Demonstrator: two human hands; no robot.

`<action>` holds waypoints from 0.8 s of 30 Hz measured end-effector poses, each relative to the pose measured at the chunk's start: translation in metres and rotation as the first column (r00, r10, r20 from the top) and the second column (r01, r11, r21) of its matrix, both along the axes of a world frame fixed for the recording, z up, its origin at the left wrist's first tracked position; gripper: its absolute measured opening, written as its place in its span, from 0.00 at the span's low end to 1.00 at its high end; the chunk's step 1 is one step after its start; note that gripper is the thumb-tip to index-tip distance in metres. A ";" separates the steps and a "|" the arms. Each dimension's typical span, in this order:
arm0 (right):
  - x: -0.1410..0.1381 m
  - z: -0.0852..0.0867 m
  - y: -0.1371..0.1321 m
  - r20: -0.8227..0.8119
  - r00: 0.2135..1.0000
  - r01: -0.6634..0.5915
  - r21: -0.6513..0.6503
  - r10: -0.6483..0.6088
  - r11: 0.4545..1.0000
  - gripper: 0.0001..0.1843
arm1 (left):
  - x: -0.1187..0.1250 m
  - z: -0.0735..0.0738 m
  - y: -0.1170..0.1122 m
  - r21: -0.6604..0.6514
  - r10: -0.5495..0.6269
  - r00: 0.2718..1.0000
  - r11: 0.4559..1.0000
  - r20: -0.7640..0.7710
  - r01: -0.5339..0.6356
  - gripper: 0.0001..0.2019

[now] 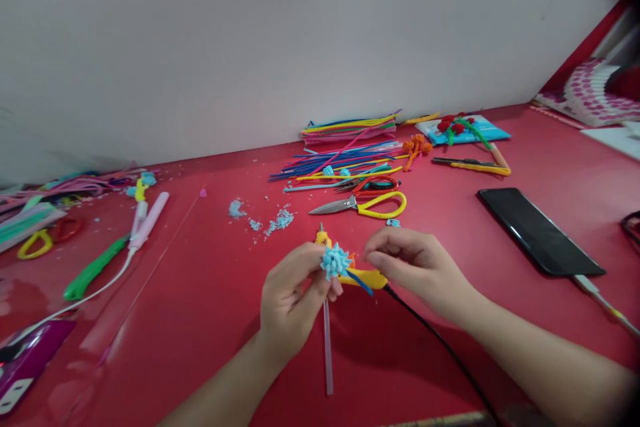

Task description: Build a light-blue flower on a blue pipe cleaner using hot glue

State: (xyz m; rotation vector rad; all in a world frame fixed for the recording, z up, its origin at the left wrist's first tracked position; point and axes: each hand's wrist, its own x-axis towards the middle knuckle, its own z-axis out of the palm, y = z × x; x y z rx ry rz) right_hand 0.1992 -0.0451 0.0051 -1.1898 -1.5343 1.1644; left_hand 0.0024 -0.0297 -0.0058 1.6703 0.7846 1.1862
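Between the thumb and fingers of my left hand (295, 290) is a light-blue pipe-cleaner flower (335, 261), its spiky head turned up towards me. A short dark-blue piece (361, 282) sticks out to the right below it. My right hand (415, 267) hovers just right of the flower, fingers curled and thumb close to the fingertips; whether anything small is pinched there I cannot make out. Partly hidden behind the left hand and flower lies a yellow glue gun (367, 279), with a clear glue stick (328, 353) extending towards me and a black cord at the right.
Yellow-handled scissors (357, 205), red-handled pliers (373, 185) and pipe cleaners (330, 163) lie beyond my hands. Blue fluff (280, 220) is scattered left of the scissors. A black phone (540, 230) is at right; a pink glue gun (150, 220) is at left. A white partition (250, 60) stands behind.
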 end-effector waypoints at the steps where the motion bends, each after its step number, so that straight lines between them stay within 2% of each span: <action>1: 0.002 -0.005 0.003 0.169 0.985 0.025 0.081 -0.038 0.996 0.08 | 0.001 0.000 -0.001 -0.062 0.003 0.998 0.998 0.058 0.000 0.07; 2: 0.002 -0.010 0.005 0.336 0.940 0.008 0.172 -0.067 0.985 0.07 | 0.001 0.000 -0.001 -0.128 0.009 0.993 0.992 0.115 0.006 0.06; 3: 0.002 -0.015 0.007 0.471 0.880 -0.064 0.242 -0.060 0.968 0.09 | 0.002 0.001 -0.001 -0.197 0.013 0.987 0.980 0.163 0.020 0.05; 5: -0.002 -0.025 0.008 0.654 0.756 -0.182 0.274 -0.044 0.944 0.15 | 0.004 0.004 0.001 -0.347 0.016 0.974 0.936 0.225 0.065 0.04; 8: -0.012 -0.033 0.007 0.780 0.624 -0.246 0.255 -0.049 0.935 0.16 | 0.006 0.008 0.006 -0.514 0.028 0.959 0.848 0.283 0.127 0.04; 12: -0.020 -0.036 0.006 0.837 0.544 -0.281 0.245 -0.057 0.928 0.13 | 0.006 0.012 0.012 -0.615 0.036 0.940 0.764 0.340 0.193 0.06; 15: -0.015 -0.033 0.009 0.828 0.553 -0.213 0.243 -0.088 0.946 0.15 | 0.004 0.014 0.014 -0.631 0.064 0.926 0.749 0.373 0.203 0.08; 17: -0.007 -0.030 0.011 0.817 0.550 -0.090 0.263 -0.172 0.961 0.15 | 0.002 0.014 0.016 -0.623 0.090 0.920 0.760 0.382 0.185 0.07; 19: 0.002 -0.026 0.014 0.777 0.555 0.058 0.318 -0.296 0.946 0.14 | 0.001 0.014 0.017 -0.606 0.116 0.916 0.780 0.384 0.155 0.06; 20: 0.006 -0.023 0.015 0.725 0.596 0.107 0.353 -0.345 0.929 0.13 | 0.001 0.014 0.018 -0.601 0.129 0.914 0.786 0.385 0.143 0.06; 22: 0.010 -0.020 0.015 0.541 0.735 0.177 0.429 -0.409 0.886 0.08 | 0.002 0.013 0.020 -0.615 0.160 0.907 0.778 0.390 0.127 0.06; 24: 0.011 -0.017 0.012 0.328 0.866 0.198 0.468 -0.378 0.861 0.02 | 0.003 0.012 0.022 -0.651 0.193 0.896 0.748 0.399 0.128 0.05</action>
